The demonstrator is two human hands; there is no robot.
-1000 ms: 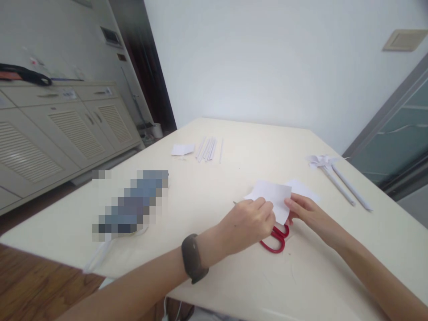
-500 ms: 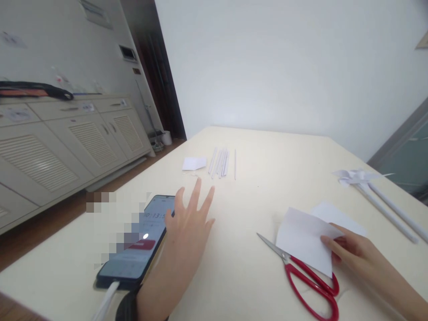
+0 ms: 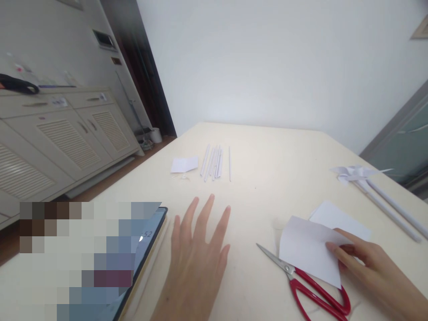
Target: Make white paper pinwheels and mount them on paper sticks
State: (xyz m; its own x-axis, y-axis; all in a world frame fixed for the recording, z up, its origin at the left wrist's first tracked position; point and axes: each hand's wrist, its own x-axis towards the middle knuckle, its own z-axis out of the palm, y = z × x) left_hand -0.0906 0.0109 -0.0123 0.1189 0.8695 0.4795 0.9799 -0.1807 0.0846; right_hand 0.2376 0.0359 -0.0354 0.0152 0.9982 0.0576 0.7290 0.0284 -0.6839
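Note:
My left hand (image 3: 199, 254) hovers low over the table, palm down with fingers spread, just right of the phone (image 3: 152, 243); nothing is in it. Between thumb and fingers, my right hand (image 3: 371, 263) pinches the right edge of a white paper sheet (image 3: 309, 249). That sheet overlaps part of the red-handled scissors (image 3: 287, 268), whose blades point toward the far left. Behind it more white paper (image 3: 341, 220) lies flat on the table. The phone's left side is blurred out by large blocks.
A folded paper (image 3: 184, 164) lies beside several thin white paper sticks (image 3: 213, 162) toward the table's far side. At the right rests a paper pinwheel (image 3: 356, 174) with thick white rods (image 3: 388, 203). A cabinet (image 3: 83, 129) stands left of the table (image 3: 274, 156).
My left hand has moved right, away from the phone, its fingers still spread. The view has shifted slightly. My right hand keeps its pinch on the paper.

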